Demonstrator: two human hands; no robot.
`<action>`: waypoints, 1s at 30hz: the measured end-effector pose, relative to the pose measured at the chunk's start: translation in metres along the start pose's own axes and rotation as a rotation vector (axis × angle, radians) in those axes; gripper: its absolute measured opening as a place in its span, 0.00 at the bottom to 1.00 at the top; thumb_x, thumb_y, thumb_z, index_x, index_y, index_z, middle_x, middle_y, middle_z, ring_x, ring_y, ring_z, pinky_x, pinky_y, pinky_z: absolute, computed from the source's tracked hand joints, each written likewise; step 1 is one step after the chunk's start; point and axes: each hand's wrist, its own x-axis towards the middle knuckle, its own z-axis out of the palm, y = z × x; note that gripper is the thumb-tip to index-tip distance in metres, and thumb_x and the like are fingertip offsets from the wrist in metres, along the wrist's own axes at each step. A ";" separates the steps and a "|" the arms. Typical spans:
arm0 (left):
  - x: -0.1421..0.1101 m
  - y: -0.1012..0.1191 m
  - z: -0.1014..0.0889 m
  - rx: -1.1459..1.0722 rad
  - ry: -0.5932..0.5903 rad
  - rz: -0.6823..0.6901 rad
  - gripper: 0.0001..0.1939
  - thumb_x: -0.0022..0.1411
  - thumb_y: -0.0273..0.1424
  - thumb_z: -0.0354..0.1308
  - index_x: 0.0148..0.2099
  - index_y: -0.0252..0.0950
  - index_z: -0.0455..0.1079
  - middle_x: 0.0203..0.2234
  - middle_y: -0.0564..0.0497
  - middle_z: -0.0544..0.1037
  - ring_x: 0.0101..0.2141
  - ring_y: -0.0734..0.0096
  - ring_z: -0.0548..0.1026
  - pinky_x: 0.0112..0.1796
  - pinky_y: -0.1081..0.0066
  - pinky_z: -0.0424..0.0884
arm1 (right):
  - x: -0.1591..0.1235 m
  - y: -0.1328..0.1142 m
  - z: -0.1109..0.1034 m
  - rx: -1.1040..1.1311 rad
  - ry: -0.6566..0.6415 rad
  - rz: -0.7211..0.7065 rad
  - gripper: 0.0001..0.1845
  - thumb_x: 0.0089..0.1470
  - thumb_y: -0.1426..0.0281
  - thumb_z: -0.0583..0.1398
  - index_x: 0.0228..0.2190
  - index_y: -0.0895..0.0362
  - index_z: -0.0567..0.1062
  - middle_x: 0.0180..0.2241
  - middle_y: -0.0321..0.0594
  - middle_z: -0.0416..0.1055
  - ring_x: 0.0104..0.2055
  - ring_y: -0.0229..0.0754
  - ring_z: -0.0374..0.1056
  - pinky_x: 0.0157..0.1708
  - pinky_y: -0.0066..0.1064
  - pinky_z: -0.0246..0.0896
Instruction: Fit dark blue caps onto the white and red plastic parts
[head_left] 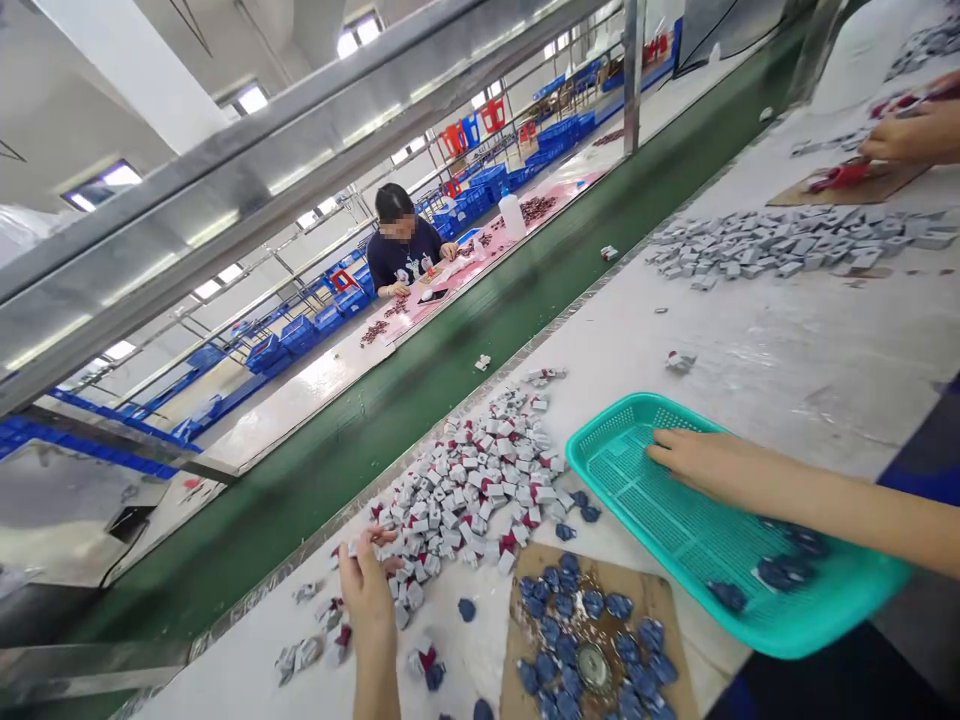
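My left hand (pixel 366 590) sits at the near edge of a heap of small white-and-red pieces (pixel 469 490), its fingers pinched on one small piece. My right hand (pixel 701 465) lies flat and open on the mesh of a teal plastic basket (pixel 697 560), which holds several dark blue pieces (pixel 784 572). Between my hands lies a cardboard sheet (pixel 592 590) with dark blue pieces set in a ring around a round metal part (pixel 593 667).
A heap of grey pieces (pixel 787 242) and a co-worker's hand (pixel 915 135) over cardboard lie at the upper right of the white bench (pixel 675 340). A green conveyor belt (pixel 375 410) runs beyond it. A seated person (pixel 401 245) works across the belt, with blue crates behind.
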 end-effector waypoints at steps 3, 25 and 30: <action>-0.077 0.012 0.007 -0.164 -0.101 -0.070 0.20 0.58 0.50 0.54 0.39 0.40 0.59 0.30 0.53 0.70 0.26 0.71 0.72 0.18 0.76 0.64 | -0.002 -0.011 -0.004 -0.109 -0.068 -0.010 0.07 0.49 0.70 0.51 0.24 0.53 0.68 0.26 0.44 0.63 0.29 0.47 0.61 0.28 0.38 0.52; -0.232 0.012 0.004 -0.575 -0.147 -0.488 0.18 0.53 0.41 0.64 0.44 0.37 0.72 0.23 0.53 0.70 0.22 0.74 0.67 0.18 0.76 0.67 | -0.020 -0.151 0.050 0.368 -0.640 0.031 0.18 0.53 0.56 0.60 0.36 0.58 0.78 0.28 0.38 0.70 0.24 0.34 0.62 0.23 0.25 0.55; -0.235 -0.002 0.000 -0.577 -0.121 -0.519 0.20 0.53 0.41 0.64 0.45 0.35 0.72 0.22 0.54 0.69 0.20 0.76 0.67 0.17 0.78 0.66 | -0.019 -0.149 0.065 0.338 -0.748 0.056 0.21 0.52 0.55 0.60 0.39 0.58 0.77 0.19 0.33 0.62 0.21 0.34 0.60 0.19 0.23 0.51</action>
